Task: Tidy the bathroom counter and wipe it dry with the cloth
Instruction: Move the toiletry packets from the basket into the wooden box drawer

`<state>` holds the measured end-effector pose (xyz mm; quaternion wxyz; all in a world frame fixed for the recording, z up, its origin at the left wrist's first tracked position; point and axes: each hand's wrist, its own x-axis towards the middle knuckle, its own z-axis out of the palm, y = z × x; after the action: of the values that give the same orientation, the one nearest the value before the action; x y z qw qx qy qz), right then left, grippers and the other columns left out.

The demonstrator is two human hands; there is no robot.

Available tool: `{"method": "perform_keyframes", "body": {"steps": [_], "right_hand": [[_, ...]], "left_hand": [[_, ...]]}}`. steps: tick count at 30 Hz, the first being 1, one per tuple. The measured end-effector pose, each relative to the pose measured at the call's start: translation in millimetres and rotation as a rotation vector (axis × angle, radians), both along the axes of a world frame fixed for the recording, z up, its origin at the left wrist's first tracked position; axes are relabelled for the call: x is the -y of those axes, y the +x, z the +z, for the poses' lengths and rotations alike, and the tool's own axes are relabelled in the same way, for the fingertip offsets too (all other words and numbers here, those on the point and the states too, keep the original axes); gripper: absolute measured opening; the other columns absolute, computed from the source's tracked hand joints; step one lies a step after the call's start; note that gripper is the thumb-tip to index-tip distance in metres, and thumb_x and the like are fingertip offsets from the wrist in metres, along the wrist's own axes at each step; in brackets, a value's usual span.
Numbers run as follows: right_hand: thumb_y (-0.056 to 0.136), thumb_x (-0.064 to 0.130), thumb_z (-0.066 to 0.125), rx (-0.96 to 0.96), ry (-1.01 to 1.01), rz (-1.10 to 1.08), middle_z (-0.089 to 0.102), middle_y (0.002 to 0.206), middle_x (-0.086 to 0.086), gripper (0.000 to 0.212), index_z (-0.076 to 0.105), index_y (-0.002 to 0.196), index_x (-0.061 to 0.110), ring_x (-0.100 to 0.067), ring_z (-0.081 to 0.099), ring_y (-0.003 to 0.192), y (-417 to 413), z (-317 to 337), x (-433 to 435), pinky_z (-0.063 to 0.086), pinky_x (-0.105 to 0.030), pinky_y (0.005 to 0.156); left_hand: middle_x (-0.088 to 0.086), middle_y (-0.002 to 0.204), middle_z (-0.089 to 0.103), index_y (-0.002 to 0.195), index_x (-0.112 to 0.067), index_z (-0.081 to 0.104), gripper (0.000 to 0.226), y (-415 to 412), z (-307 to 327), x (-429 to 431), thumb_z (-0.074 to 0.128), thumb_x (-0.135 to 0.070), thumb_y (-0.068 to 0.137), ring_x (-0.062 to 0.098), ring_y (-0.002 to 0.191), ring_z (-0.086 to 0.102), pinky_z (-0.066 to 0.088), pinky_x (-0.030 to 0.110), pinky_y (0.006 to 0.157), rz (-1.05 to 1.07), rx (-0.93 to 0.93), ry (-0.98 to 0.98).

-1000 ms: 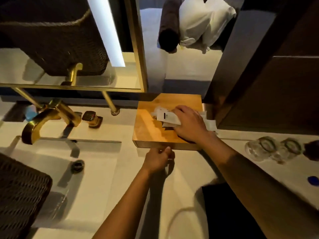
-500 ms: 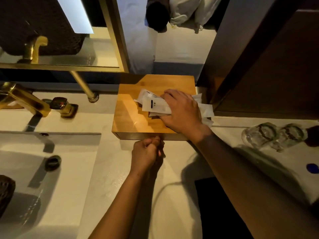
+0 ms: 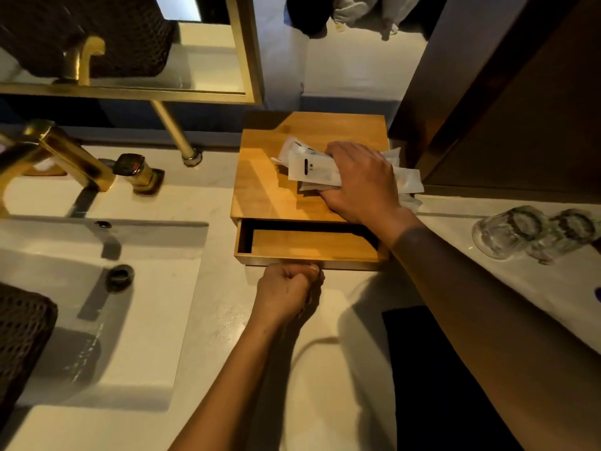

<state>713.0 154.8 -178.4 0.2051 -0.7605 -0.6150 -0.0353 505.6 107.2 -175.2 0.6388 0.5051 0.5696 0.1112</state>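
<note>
A wooden box (image 3: pixel 273 177) stands on the white counter (image 3: pixel 208 320) against the back wall. Its drawer (image 3: pixel 309 245) is pulled partly out and looks empty inside. My left hand (image 3: pixel 286 294) is closed on the drawer's front edge. My right hand (image 3: pixel 361 180) lies on top of the box, gripping a bundle of white amenity packets (image 3: pixel 312 167). Several packets stick out on both sides of the hand. No cloth is visible.
A sink basin (image 3: pixel 97 288) with a gold tap (image 3: pixel 55 154) and its handle (image 3: pixel 136 170) lies to the left. Two upturned glasses (image 3: pixel 520 232) stand at the right. A gold-framed mirror (image 3: pixel 130 43) hangs behind. A dark woven basket (image 3: pixel 22 333) sits at the left edge.
My left hand has pulled the drawer out toward me; it was shut before. My right hand stays on the packets on top of the box.
</note>
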Motion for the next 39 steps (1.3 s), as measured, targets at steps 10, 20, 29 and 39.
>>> {"method": "perform_keyframes", "body": {"steps": [10, 20, 29, 39], "right_hand": [[0.078, 0.050, 0.071, 0.015, -0.029, -0.015, 0.063, 0.127, -0.003, 0.063, 0.055, 0.129, 0.018, -0.020, 0.057, 0.118, -3, 2, 2, 0.044, -0.034, 0.095], [0.074, 0.033, 0.076, 0.049, 0.057, 0.032, 0.066, 0.110, -0.009, 0.050, 0.059, 0.115, 0.010, -0.025, 0.061, 0.104, -4, -2, 7, 0.051, -0.036, 0.082], [0.083, 0.016, 0.067, -0.246, 0.148, 0.014, 0.062, 0.118, -0.011, 0.053, 0.050, 0.132, 0.006, -0.020, 0.059, 0.103, -37, 34, 20, 0.051, -0.032, 0.078], [0.084, 0.034, 0.076, -0.921, 0.068, 0.089, 0.063, 0.104, 0.017, 0.042, 0.056, 0.120, 0.028, 0.000, 0.065, 0.098, -107, 38, 39, 0.061, -0.029, 0.080]], "left_hand": [[0.000, 0.077, 0.074, 0.081, -0.020, 0.075, 0.034, -24, -9, 24, 0.055, -0.043, 0.095, 0.021, 0.077, 0.069, 0.057, 0.036, 0.077, -0.339, -0.356, 0.361], [0.011, 0.167, 0.022, 0.159, -0.029, 0.026, 0.067, -102, -25, 20, 0.039, -0.051, 0.097, 0.034, 0.155, 0.017, 0.026, 0.059, 0.119, -0.700, -0.619, 1.111], [0.004, 0.170, -0.009, 0.161, -0.036, -0.001, 0.080, -105, -34, 22, 0.043, -0.048, 0.095, 0.029, 0.157, -0.007, 0.015, 0.058, 0.122, -0.730, -0.594, 1.024], [0.000, 0.168, -0.021, 0.158, -0.041, -0.009, 0.081, -104, -36, 21, 0.039, -0.048, 0.094, 0.027, 0.155, -0.019, 0.011, 0.057, 0.122, -0.751, -0.592, 0.974]]}}
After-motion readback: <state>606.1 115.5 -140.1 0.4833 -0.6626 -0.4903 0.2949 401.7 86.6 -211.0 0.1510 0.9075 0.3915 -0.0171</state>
